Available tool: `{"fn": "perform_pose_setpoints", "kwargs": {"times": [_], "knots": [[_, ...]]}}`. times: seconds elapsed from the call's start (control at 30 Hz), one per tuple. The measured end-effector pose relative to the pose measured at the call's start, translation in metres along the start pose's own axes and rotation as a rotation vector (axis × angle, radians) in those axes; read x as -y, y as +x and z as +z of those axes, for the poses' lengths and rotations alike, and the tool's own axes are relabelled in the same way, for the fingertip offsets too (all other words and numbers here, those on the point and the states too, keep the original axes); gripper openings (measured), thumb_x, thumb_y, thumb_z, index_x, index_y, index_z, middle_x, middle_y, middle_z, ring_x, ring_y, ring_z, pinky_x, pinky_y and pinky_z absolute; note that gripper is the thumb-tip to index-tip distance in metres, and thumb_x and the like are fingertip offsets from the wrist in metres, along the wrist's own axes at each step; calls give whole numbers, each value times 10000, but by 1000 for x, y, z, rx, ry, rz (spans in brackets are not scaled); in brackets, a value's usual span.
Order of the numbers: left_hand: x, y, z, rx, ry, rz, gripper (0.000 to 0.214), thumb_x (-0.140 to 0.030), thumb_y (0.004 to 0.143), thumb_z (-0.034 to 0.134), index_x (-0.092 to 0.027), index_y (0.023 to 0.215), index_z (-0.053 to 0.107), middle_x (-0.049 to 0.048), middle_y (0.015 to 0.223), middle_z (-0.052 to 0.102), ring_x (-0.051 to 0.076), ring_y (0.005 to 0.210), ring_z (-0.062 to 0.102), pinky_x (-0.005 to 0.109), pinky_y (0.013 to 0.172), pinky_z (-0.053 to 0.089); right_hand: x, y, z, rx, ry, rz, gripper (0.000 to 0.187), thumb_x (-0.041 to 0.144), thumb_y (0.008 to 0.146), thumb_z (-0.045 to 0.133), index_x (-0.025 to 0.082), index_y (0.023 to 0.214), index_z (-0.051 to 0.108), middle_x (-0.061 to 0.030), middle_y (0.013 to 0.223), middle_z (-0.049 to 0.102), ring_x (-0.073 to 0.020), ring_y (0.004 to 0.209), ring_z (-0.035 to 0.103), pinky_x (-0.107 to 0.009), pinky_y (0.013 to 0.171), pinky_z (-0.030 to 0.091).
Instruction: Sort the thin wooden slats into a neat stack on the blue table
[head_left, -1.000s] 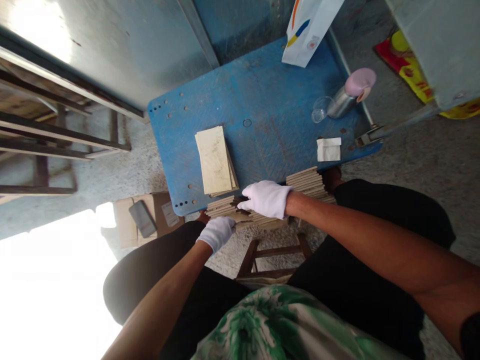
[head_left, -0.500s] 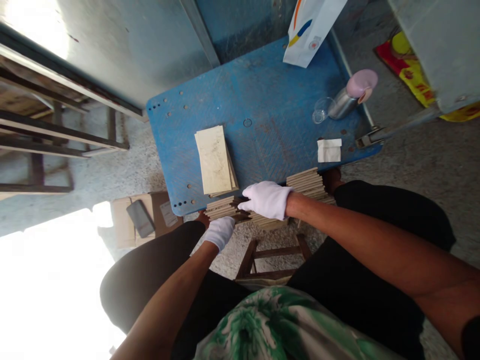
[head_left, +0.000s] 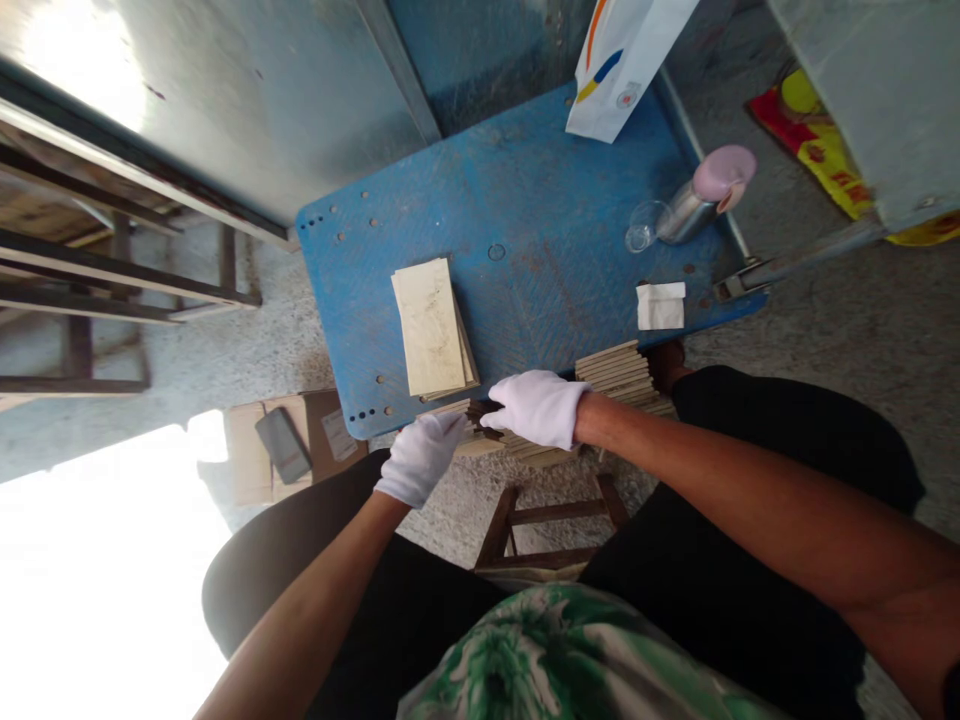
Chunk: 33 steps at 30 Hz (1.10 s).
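Note:
My left hand (head_left: pixel 424 458), in a white glove, is closed with its fingertips pinched over the left stack of thin pale slats (head_left: pixel 480 446). Whatever it grips is hidden. My right hand (head_left: pixel 536 408), gloved too, reaches in from the right with thumb and finger curled at some small dark brown pieces (head_left: pixel 486 418) between the hands. Its grip is too small to make out. Below it lies a second group of slats (head_left: pixel 544 452), and to its right a third stack of slats (head_left: pixel 615 372). Above the hands, a pile of pale rectangular sheets (head_left: pixel 433 330) rests on the blue board.
The blue board (head_left: pixel 525 190) carries a white paper bag (head_left: pixel 619 80), a steel bottle with pink lid (head_left: pixel 690 205), a clear cup (head_left: pixel 641 232) and a folded white tissue (head_left: pixel 661 306). A wooden stool (head_left: pixel 555 512) stands below. A phone (head_left: pixel 283 445) lies on cardboard (head_left: pixel 247 460) at left.
My left hand has shifted left and up, turning so that it covers more of the left slat stack. My right hand has stayed nearly in place beside the dark pieces.

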<state>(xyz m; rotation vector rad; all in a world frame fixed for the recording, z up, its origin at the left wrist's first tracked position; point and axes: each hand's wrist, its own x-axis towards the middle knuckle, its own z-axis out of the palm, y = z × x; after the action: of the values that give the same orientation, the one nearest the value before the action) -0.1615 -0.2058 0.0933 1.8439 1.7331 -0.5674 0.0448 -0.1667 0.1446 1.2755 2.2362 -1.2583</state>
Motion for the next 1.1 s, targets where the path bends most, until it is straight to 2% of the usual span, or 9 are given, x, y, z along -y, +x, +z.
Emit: {"fn": "perform_pose_setpoints", "kwargs": {"times": [0.1,0.2,0.3,0.4,0.57,0.7,0.87,1.1], "knots": [[0,22,-18,-192,-84,-170,432,-542,842,517,-304,1184,632,45,1117,688,252,991,657,347,851,506,0,1,1,35,-29,-17,432,466,941,434,115,1067,652,-160,1088,683,-290,999,643,-327,765,462],[-4,52,-38,-325,-49,-269,740,-606,750,592,-226,1372,461,144,1233,603,320,1008,635,430,863,501,1,3,3,60,-49,-13,427,457,941,439,114,1090,646,-155,1088,683,-296,1002,643,-340,776,469],[-8,85,-52,-372,-106,-243,934,-666,707,589,-136,1431,330,202,1287,527,341,1112,571,427,923,473,1,5,6,36,-31,14,424,459,927,463,107,1077,647,-158,1050,692,-308,972,654,-357,763,486],[-14,115,-58,-401,-189,-257,1064,-711,656,597,-66,1434,264,229,1335,451,352,1254,442,412,1021,403,1,6,9,6,-39,25,412,440,924,473,96,1069,646,-170,1007,699,-321,928,669,-377,732,504],[-26,151,-53,-335,-268,-360,1224,-767,563,629,-73,1459,165,257,1388,344,403,1320,321,482,1045,360,1,4,13,-1,-72,54,394,431,920,482,90,1024,652,-183,932,704,-326,852,689,-398,684,527],[-30,167,-50,-326,-283,-438,1249,-785,525,640,-88,1452,178,271,1369,353,424,1287,360,531,1008,377,1,4,15,0,-83,43,386,414,914,499,77,1031,645,-202,949,700,-336,862,688,-420,686,535],[-29,174,-53,-325,-290,-474,1252,-710,550,677,-75,1470,115,291,1346,384,431,1213,454,536,953,428,0,4,18,-26,-70,30,387,403,905,517,57,1023,644,-197,885,703,-355,834,689,-446,671,540],[-29,174,-55,-355,-293,-468,1165,-692,544,701,-96,1429,234,277,1254,471,445,1125,531,545,875,473,-1,7,22,-14,-61,35,378,404,898,525,65,1014,644,-197,893,698,-342,843,688,-423,679,540]]}}
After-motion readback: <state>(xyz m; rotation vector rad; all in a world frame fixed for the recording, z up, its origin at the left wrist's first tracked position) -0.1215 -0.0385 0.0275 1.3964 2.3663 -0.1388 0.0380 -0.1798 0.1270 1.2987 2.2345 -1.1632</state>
